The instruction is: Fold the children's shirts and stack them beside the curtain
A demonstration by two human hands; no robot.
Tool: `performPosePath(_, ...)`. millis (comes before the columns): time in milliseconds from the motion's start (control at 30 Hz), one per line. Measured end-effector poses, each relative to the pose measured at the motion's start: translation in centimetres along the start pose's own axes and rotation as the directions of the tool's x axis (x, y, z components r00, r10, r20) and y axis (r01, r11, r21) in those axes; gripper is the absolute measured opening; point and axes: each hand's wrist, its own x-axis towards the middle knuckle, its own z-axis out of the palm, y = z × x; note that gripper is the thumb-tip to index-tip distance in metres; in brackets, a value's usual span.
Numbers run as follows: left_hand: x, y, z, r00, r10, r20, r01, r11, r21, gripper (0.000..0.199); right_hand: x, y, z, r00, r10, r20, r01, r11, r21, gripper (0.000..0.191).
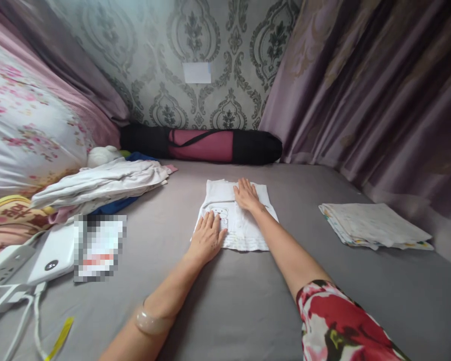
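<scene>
A small white garment with a cartoon face print lies partly folded on the grey bed sheet. Its far part is turned over toward me in a band. My left hand rests flat on the near left side, beside the print and partly over it. Higher up, my right hand presses flat across the folded band at the right. Both hands have their fingers stretched out and hold nothing.
Folded cloths are stacked at the right. At the left lie a pile of loose clothes, a power strip with cables and a white power bank. A long black-and-maroon bag lies against the wall.
</scene>
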Motion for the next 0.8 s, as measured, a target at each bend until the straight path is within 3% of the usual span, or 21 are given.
performPosePath(133,-0.1,0.0,0.1,1.0,0.005,-0.019,-0.005,1.0,-0.012,0.057,-0.2,0.2,1.3,0.998,-0.016,0.055,0.019,0.999,-0.051,0.065)
performPosePath(267,-0.1,0.0,0.3,0.999,0.001,-0.032,-0.001,1.0,-0.02,0.057,0.3,0.6,1.1,0.993,-0.001,0.121,0.007,0.999,-0.048,0.065)
performPosePath(400,-0.1,0.0,0.4,0.999,0.005,-0.042,-0.006,1.0,-0.023,0.056,0.8,-1.2,0.2,0.992,0.009,0.124,-0.002,0.998,-0.057,0.065)
performPosePath(500,-0.1,-0.1,0.3,0.999,0.01,-0.036,-0.011,1.0,-0.017,0.056,1.1,-3.3,0.4,0.992,-0.111,0.053,0.114,0.991,-0.072,0.063)
performPosePath(600,-0.1,-0.1,0.1,1.0,0.01,-0.015,-0.01,1.0,-0.018,0.057,1.3,-4.6,1.3,0.981,-0.184,0.064,0.188,0.98,-0.068,0.063)
performPosePath(800,0.0,0.0,-0.1,1.0,0.008,-0.011,-0.008,1.0,-0.023,0.057,1.8,-4.8,2.1,0.979,-0.141,0.145,0.157,0.982,-0.106,0.064)
